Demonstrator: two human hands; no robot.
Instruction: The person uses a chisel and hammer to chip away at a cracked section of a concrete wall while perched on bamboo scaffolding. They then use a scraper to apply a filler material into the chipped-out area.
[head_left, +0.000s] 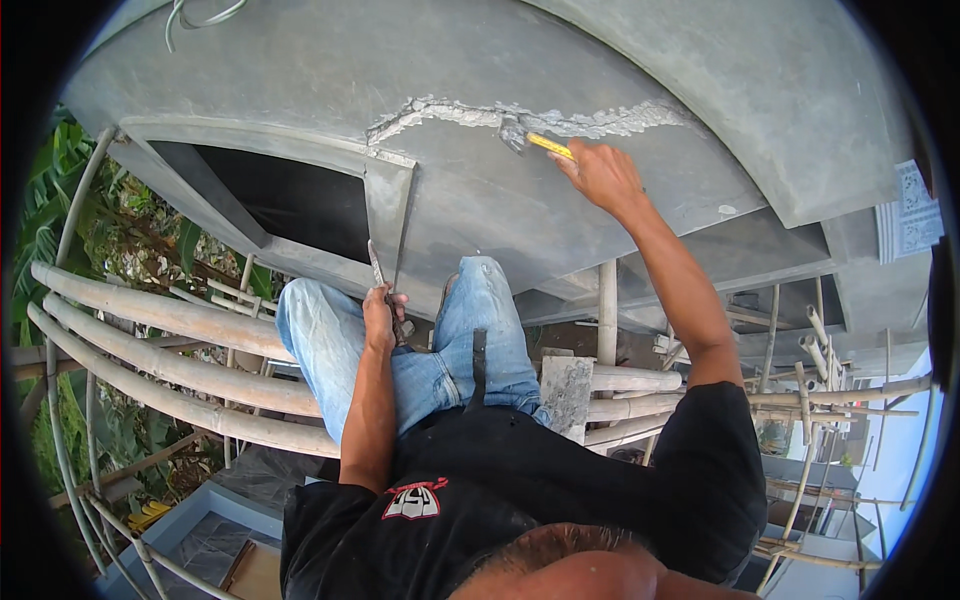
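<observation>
A: Where was the yellow-handled tool (533, 141)?
B: Up at the rough seam (450, 110) in the grey wall (470, 190), head on or just beside the lower edge; couldn't tell if touching. R hand (603, 175) had its fingers curled round the handle, arm stretched well out.
A: Risk there?
B: Long reach, so prob. weak ctrl. A slip could've scuffed the smooth wall, & loose bits off the ragged edge might've dropped.
A: & the L hand (379, 318)?
B: Low, betw. the knees of the jeans (490, 320), fingers closed round a thin blade (375, 262), tip toward the wall. Leg was v. near, so a sudden lean or jerk might've nicked it, imo.
A: Footing?
B: Bamboo poles (160, 305) either side, round, w/ gaps. Couldn't see what took the weight. If a pole rolled, balance could've gone, esp. w/ both hands full. A dropped tool could've gone thru a gap. Grey slab (567, 400) sat just beside the R hip; a knock might've shifted it.
</observation>
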